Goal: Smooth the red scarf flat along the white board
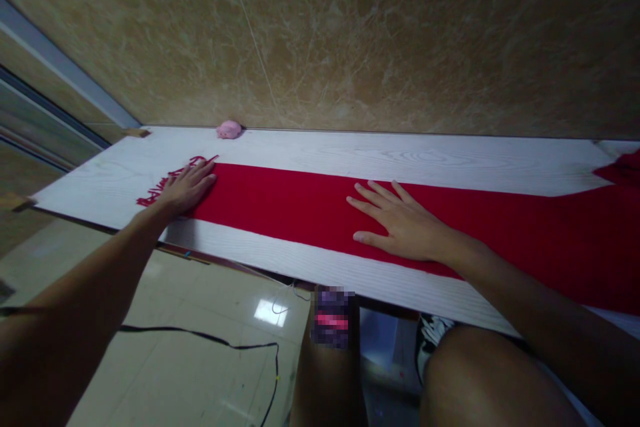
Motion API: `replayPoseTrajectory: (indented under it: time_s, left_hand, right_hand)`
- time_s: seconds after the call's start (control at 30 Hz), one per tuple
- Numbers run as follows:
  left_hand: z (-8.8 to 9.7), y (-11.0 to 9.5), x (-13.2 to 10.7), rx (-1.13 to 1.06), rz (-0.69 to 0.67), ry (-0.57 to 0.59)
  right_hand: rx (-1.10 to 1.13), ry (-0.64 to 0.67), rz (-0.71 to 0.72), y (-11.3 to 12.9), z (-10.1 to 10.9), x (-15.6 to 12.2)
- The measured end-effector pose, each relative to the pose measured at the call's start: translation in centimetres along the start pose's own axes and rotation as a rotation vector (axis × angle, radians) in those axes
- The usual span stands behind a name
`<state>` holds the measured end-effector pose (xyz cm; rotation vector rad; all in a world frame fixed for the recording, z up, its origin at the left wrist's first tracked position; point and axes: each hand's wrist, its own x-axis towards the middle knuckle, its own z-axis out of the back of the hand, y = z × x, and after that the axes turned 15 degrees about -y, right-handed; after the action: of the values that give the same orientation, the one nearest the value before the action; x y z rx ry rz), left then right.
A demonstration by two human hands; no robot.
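Note:
A long red scarf [285, 203] lies spread along a white wood-grain table [310, 147]. Its tasselled fringe [163, 190] fans out on the bare tabletop at the left end. My left hand [187, 187] rests flat on the scarf's left end, beside the fringe, and partly covers some of the strands. Farther right, my right hand [400, 223] presses palm down on the cloth with its fingers spread. Neither hand grips anything. Toward the right edge the scarf widens, and a bunched part [625, 170] lies there, running out of view.
A small pink pig figure [229, 129] sits at the table's back edge, against a brown marbled wall [350, 33]. Wooden blocks [136, 133] are at the table's left corners. Below, a black cable [200, 335] crosses the tiled floor, and my legs are under the front edge.

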<state>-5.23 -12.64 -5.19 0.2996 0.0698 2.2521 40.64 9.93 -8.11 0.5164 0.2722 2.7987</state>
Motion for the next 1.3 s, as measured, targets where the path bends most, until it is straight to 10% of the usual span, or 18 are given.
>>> replayPoseTrajectory:
  time_s: [1.3]
  left_hand:
    - [0.1,-0.3,0.0,-0.131,0.068,0.024]
  right_hand:
    - [-0.006,0.054,-0.035,0.6,0.6,0.2]
